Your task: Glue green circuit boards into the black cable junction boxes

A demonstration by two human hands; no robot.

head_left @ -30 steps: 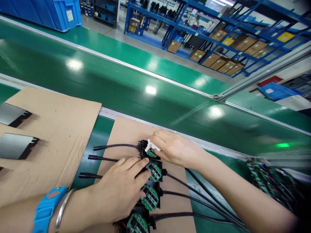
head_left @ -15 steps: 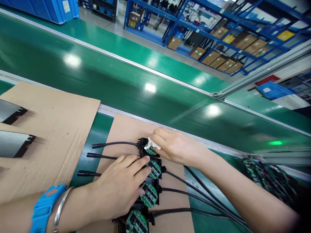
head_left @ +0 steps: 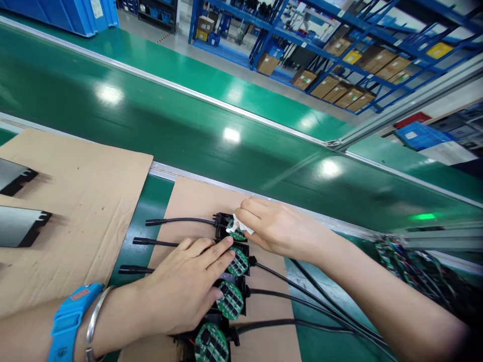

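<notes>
My right hand (head_left: pixel 277 226) is closed on a crumpled white wipe (head_left: pixel 241 225). The wipe lies over the round green circuit board (head_left: pixel 237 234) of the farthest black housing (head_left: pixel 222 219), hiding part of it. My left hand (head_left: pixel 190 281) lies with fingers stretched over the row, its fingertips by the second circuit board (head_left: pixel 238 262). Its thumb reaches the edge of the third circuit board (head_left: pixel 230 300). Closer to me is another green circuit board (head_left: pixel 211 344) in a black housing. Short black plug leads (head_left: pixel 158 221) stick out to the left.
Black cables (head_left: pixel 287 322) run right from the housings, which stand on a cardboard sheet (head_left: pixel 188 193). On another cardboard sheet (head_left: pixel 86 191) lie silver-and-black metal parts (head_left: pixel 18 226). A bundle of wires (head_left: pixel 415 276) lies at the right. Beyond is a green conveyor belt (head_left: pixel 181 125).
The view has shifted slightly. My right hand and the wipe have moved a little to the right over the farthest circuit board. My left hand stays almost in place.
</notes>
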